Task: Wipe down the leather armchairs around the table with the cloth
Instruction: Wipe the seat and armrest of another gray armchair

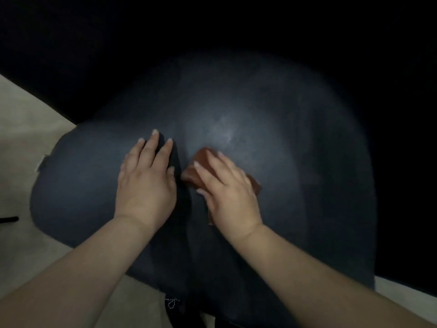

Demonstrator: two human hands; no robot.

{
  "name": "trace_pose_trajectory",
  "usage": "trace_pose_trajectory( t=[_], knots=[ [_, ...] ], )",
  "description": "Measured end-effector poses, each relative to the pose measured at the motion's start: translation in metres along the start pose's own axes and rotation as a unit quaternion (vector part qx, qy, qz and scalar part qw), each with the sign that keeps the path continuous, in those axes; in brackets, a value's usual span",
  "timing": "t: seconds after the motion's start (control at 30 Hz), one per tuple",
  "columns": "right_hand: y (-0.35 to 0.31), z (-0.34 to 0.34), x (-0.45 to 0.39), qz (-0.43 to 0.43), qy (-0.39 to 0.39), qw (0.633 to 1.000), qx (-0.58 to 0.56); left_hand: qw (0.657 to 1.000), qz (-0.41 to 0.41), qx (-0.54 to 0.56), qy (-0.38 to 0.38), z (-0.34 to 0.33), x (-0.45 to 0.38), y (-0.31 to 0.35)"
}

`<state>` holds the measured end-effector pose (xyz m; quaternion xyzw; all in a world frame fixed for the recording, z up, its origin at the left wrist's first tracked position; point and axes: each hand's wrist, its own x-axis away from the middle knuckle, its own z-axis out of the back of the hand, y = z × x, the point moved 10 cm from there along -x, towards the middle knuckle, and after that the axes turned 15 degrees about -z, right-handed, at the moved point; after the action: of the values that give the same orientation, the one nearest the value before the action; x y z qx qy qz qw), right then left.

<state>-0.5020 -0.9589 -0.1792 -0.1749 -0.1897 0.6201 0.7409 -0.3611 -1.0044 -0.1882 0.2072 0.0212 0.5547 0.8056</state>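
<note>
A dark blue-black leather armchair (272,129) fills the middle of the view, seen from above. My left hand (146,181) lies flat on its left cushion, fingers straight and spread beside a deep crease. My right hand (229,192) presses a brown cloth (197,165) against the leather just right of that crease. The fingers lie straight over the cloth, which shows past the fingertips and beside the wrist. A pale smeared patch (224,129) shines on the leather above the cloth.
Beige floor (21,143) shows at the left and along the bottom. A thin black object (9,219) pokes in at the left edge. The top and right of the view are black and unreadable.
</note>
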Motion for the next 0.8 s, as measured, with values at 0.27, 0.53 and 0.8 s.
trace_pose_trajectory(
  t=[0.27, 0.53, 0.8],
  knots=[
    [0.091, 0.056, -0.107, -0.188, 0.107, 0.976, -0.008, 1.0, 0.013, 0.002, 0.014, 0.0, 0.007, -0.014],
    [0.077, 0.043, 0.012, -0.211, 0.035, 0.976, -0.046, 1.0, -0.003, 0.005, -0.017, -0.001, 0.035, 0.007],
    [0.063, 0.062, 0.067, -0.256, -0.096, 0.958, -0.086, 0.994, -0.01, -0.036, -0.102, 0.032, 0.074, 0.037]
  ],
)
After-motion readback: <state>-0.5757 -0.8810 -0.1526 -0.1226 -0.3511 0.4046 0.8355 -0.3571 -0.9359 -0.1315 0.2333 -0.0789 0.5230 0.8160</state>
